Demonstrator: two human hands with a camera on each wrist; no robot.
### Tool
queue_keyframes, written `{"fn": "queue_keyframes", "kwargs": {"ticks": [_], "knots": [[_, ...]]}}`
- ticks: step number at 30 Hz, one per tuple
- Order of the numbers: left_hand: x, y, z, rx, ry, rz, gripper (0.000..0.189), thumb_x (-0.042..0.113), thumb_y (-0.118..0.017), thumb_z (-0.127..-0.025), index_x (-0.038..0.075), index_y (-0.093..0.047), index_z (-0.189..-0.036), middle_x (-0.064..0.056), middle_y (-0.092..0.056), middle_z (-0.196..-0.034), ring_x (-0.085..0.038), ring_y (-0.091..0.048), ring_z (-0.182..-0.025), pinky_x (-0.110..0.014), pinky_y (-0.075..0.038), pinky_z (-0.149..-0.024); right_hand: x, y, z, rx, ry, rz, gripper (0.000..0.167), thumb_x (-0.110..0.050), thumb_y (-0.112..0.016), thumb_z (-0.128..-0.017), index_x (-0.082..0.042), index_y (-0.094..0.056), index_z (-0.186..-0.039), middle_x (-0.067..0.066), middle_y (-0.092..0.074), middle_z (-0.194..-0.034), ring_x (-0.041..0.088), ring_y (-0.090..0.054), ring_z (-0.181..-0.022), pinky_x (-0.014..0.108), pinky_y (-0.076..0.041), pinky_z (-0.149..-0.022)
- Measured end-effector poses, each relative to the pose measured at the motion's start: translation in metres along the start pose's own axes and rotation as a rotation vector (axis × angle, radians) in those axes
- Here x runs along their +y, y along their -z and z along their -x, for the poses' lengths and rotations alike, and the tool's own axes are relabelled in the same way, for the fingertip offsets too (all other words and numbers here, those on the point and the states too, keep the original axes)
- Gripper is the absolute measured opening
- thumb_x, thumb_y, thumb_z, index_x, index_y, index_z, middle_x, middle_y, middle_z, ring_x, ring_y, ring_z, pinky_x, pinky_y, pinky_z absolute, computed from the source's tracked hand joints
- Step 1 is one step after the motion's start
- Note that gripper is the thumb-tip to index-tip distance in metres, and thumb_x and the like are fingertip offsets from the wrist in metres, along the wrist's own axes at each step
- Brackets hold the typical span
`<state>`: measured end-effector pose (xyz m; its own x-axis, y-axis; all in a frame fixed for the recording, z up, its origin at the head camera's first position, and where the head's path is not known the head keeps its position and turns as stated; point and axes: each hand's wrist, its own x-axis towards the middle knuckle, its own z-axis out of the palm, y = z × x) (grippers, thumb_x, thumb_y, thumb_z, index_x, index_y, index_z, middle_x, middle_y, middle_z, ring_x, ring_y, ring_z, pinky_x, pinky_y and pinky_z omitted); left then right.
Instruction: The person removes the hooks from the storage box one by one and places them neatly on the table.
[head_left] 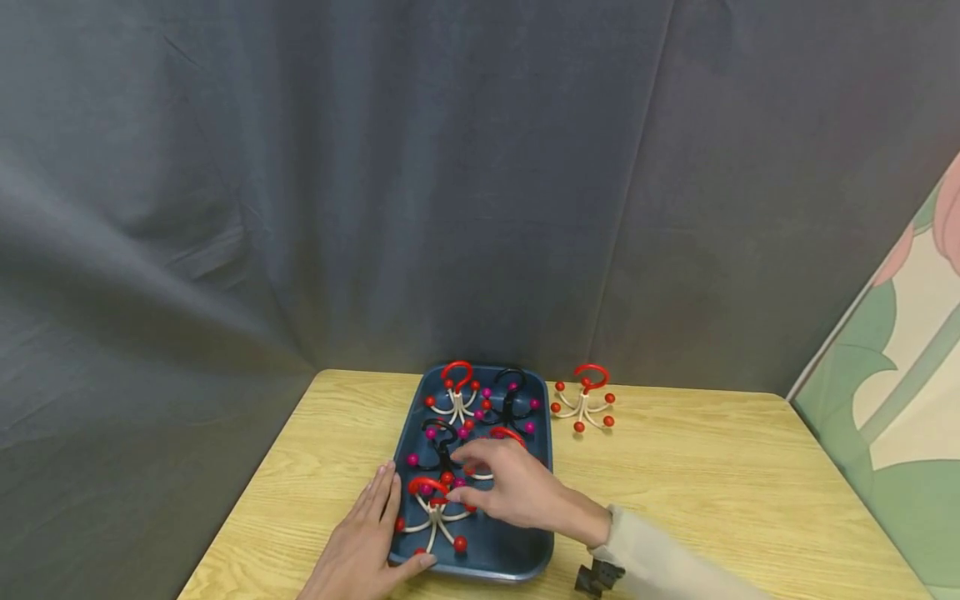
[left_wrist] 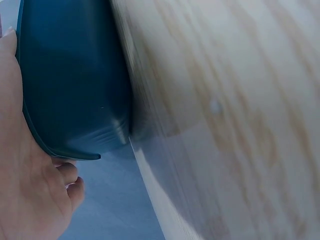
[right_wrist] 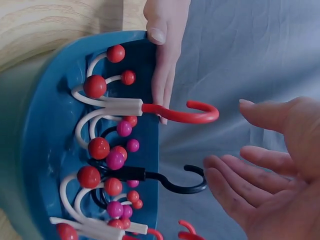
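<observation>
A dark blue tray [head_left: 517, 552] holds several claw-like pieces with hook tops and ball-tipped curved arms. The nearest piece, white with red balls and a red hook [head_left: 433, 515], stands at the tray's front left; behind it is a black piece with magenta balls [right_wrist: 132, 173]. My right hand [head_left: 517, 487] hovers over these, fingers and thumb spread; in the right wrist view, a gap shows between them and the red hook [right_wrist: 195, 114], and the fingertips are right by the black hook. My left hand [head_left: 363, 533] rests along the tray's left rim, thumb at the front corner.
Another white piece with red balls and a red hook [head_left: 585, 407] stands on the wooden table [head_left: 675, 467] right of the tray. A grey curtain [head_left: 465, 183] hangs behind the table. A floral panel [head_left: 915, 400] is at the far right.
</observation>
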<state>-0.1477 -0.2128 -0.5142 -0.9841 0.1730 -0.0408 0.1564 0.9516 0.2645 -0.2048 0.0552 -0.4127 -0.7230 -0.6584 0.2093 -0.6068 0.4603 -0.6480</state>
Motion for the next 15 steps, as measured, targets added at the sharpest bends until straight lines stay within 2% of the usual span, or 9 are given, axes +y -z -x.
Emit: {"fn": "queue_keyframes", "kwargs": {"ticks": [3, 6, 15], "knots": [[-0.001, 0.000, -0.001, 0.001, 0.000, -0.003, 0.126, 0.095, -0.049, -0.081, 0.004, -0.029, -0.166, -0.013, -0.019, -0.177, -0.033, -0.022, -0.164, -0.053, -0.029, -0.131, -0.001, -0.005, -0.006, -0.057, -0.018, -0.004, 0.044, -0.035, -0.082, -0.092, -0.012, -0.073, -0.129, 0.001, -0.078, -0.123, 0.005, -0.075, -0.102, 0.020, -0.060, -0.088], [-0.002, -0.001, -0.001, 0.008, -0.006, -0.005, 0.126, 0.095, -0.049, -0.081, 0.004, -0.029, -0.166, -0.013, -0.019, -0.177, -0.033, -0.023, -0.164, -0.053, -0.030, -0.130, 0.000, -0.011, -0.011, -0.082, -0.007, -0.021, 0.040, -0.030, -0.082, -0.093, -0.009, -0.074, -0.127, 0.004, -0.080, -0.119, 0.009, -0.077, -0.100, 0.018, -0.060, -0.084], [-0.003, -0.004, 0.000, 0.050, -0.034, -0.010, 0.124, 0.092, -0.051, -0.082, 0.002, -0.030, -0.165, -0.015, -0.021, -0.177, -0.033, -0.025, -0.163, -0.051, -0.033, -0.129, 0.005, -0.023, -0.016, -0.095, -0.027, -0.091, 0.022, -0.015, -0.080, -0.094, -0.008, -0.080, -0.115, 0.000, -0.083, -0.102, -0.003, -0.074, -0.087, 0.011, -0.057, -0.074]]}}
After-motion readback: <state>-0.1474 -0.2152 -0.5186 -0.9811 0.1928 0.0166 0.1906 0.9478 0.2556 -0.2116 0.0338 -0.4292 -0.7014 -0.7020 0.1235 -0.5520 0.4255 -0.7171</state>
